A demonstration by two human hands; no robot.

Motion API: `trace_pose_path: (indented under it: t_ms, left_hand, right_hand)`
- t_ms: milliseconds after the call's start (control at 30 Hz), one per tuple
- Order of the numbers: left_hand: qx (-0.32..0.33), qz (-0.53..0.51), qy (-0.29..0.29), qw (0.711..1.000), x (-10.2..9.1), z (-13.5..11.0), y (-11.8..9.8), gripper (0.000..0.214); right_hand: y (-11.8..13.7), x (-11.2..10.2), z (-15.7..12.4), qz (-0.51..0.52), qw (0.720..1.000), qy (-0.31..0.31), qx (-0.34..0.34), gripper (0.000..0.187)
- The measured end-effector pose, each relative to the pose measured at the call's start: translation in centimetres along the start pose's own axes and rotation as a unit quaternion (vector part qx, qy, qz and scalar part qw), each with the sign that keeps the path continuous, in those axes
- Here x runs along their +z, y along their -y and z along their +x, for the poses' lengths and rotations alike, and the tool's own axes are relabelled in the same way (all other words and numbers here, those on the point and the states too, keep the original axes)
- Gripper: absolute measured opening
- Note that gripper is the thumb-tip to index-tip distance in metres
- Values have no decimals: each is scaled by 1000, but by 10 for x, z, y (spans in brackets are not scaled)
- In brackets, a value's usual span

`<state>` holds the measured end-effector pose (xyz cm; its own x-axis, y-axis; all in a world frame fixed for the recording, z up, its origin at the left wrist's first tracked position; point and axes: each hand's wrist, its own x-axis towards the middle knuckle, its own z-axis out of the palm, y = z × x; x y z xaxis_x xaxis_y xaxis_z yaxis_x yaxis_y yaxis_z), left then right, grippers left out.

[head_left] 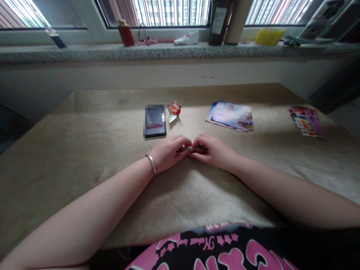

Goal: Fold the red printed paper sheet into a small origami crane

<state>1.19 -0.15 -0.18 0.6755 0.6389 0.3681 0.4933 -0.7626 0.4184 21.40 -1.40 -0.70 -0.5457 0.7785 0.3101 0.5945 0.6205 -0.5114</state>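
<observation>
Low over the middle of the table, my left hand [171,152] and my right hand [216,152] meet with their fingertips close together. Both are closed in a pinch on a small folded piece of paper [200,150], dark red with a pale edge; the fingers cover most of it. A silver bracelet [152,164] circles my left wrist. Just beyond my left hand lies a phone [155,122], its screen blurred out. Beside the phone's right edge stands a small red and silver folded paper figure [174,110], like an origami bird.
A stack of blue and pink printed sheets [232,115] lies beyond my right hand. Farther right is a fanned pile of colourful cards [306,122]. A cloth covers the table [70,150]. The windowsill behind holds a red bottle [125,34], a dark bottle [218,24] and a yellow sponge-like block [269,37].
</observation>
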Motion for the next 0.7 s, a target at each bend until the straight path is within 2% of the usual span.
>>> trace_pose_path:
  t_ms: [167,400,533,700]
  left_hand:
    - [26,-1,-12,1000,-1,0,1,6]
    - [74,16,41,996,-3,1,1,12]
    - [78,25,53,995,-2,1,2,12]
    - [91,29,64,993,-3,1,2,10]
  right_hand:
    - [-2,0,1,-27,999,-11,-13,4]
    - [-3,-8,1,-148,987,-7,-64,6]
    - [-8,-9,2,-125,987,38,-92,8]
    - [-12,-12,3,-85,989,57,-105,14]
